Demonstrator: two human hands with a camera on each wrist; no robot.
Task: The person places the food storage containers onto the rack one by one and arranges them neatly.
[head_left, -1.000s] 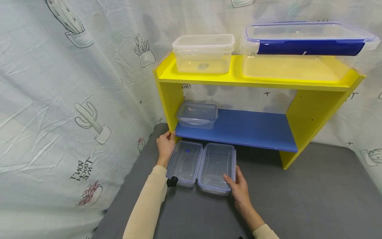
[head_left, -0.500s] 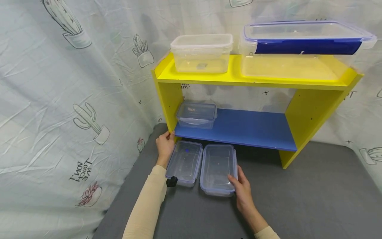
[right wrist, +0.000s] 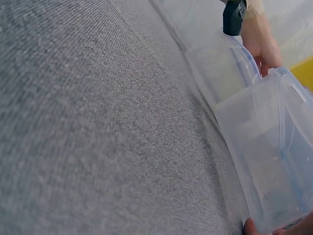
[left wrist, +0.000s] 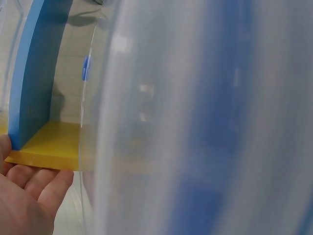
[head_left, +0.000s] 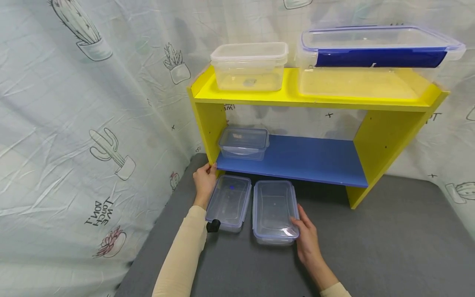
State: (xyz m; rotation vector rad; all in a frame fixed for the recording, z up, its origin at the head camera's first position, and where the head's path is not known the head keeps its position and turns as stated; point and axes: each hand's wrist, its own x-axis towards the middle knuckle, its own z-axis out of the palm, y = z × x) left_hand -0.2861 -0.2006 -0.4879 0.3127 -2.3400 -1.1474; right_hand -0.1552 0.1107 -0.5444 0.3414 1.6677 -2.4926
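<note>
My left hand (head_left: 205, 185) holds the lower left front corner of the yellow and blue shelf unit (head_left: 315, 106). In the left wrist view, its fingers (left wrist: 50, 188) lie along the outside of the yellow side panel (left wrist: 54, 142), by the end of the blue shelf board (left wrist: 29, 83). My right hand (head_left: 308, 239) grips a clear lidded food container (head_left: 275, 210) by its right side, thumb on the lid's edge. To its left, apart from it, another lidded container (head_left: 229, 202) stands beside my left forearm, partly in front of the shelf unit.
A smaller clear container (head_left: 243, 142) stands at the left on the blue board. On the yellow top are a white-lidded container (head_left: 249, 66) and a large one with a dark blue clasp (head_left: 382, 60). Grey cloth (head_left: 389, 243) covers the table; a patterned curtain (head_left: 122, 103) hangs behind.
My right hand has moved the gripped container slightly right and toward me, widening the gap to the container on the left. My left hand stays at the shelf corner.
</note>
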